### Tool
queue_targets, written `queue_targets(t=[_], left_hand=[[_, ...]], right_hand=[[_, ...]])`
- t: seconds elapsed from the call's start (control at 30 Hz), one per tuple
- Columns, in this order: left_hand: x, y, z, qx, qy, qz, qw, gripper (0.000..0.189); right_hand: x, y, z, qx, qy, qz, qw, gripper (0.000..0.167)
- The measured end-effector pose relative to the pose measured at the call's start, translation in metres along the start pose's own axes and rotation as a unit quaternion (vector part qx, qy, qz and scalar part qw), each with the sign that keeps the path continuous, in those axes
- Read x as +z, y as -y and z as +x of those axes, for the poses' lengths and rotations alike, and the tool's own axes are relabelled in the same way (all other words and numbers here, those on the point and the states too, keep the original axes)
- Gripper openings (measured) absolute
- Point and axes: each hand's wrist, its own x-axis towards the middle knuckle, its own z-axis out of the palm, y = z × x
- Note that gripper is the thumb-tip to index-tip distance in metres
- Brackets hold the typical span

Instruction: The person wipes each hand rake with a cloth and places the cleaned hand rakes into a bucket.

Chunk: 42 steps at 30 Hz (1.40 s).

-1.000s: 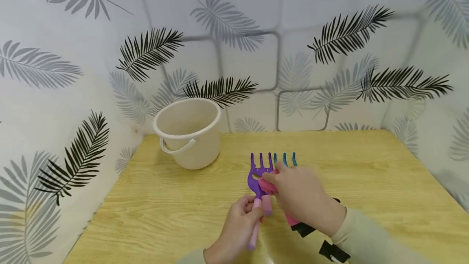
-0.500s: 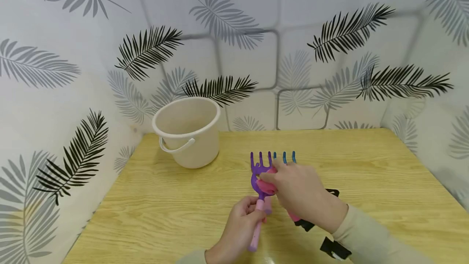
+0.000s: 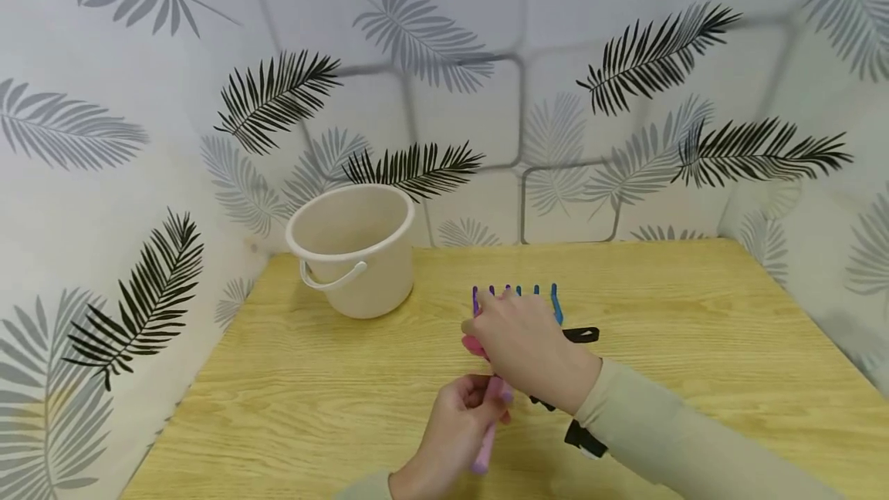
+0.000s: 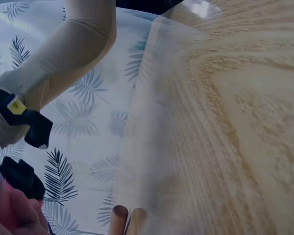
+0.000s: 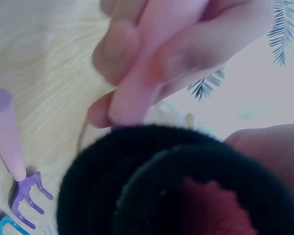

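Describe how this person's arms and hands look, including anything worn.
The left hand and right hand are bare. The left sleeve and right sleeve are plain pale beige, reaching the wrists; a black strap with a small yellow tag is on the right one.

Your left grip is closed in a pinch: thumb opposes curled fingers. Your left forearm enters at the lower edge of the head view, its sleeve only partly visible. Your right grip is positioned ahead of the left, back of the hand upward, fingers bent. Your right forearm, sleeved to the wrist, extends in diagonally from the lower right.
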Motion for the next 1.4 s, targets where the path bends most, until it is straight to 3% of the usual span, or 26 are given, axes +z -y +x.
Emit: queue_targets(t=[0.1,0.3,0.5,0.8,1.03,1.1,1.33,1.4], left_hand=[[-0.001,-0.002,0.000,-0.006,0.005,-0.013,0.9999,0.035],[-0.005,-0.001,0.002,-0.007,0.003,-0.021,0.9997,0.040],[-0.008,-0.005,0.004,-0.004,-0.014,-0.022,0.9996,0.034],[-0.003,-0.004,0.006,-0.027,-0.031,-0.018,0.9990,0.038],[-0.005,-0.006,0.007,-0.035,-0.060,-0.017,0.9974,0.035],[-0.005,-0.008,0.008,-0.035,-0.065,-0.017,0.9971,0.034],[-0.003,-0.006,0.006,-0.007,-0.062,-0.014,0.9980,0.031],[-0.003,-0.004,0.005,-0.005,-0.061,-0.013,0.9980,0.031]], right_hand=[[0.004,-0.004,0.004,0.004,-0.004,0.002,1.0000,0.006],[-0.003,-0.010,-0.010,0.018,0.040,0.075,0.9962,0.034],[-0.011,-0.011,-0.033,0.033,0.003,0.142,0.9893,0.034],[0.013,-0.026,-0.037,0.102,-0.043,0.081,0.9905,0.037],[0.010,-0.011,-0.045,0.055,-0.053,0.121,0.9897,0.041],[0.010,-0.010,-0.044,0.053,-0.058,0.126,0.9889,0.042],[0.025,-0.028,-0.033,0.120,-0.074,0.083,0.9865,0.039],[0.028,-0.031,-0.031,0.122,-0.076,0.077,0.9866,0.037]])
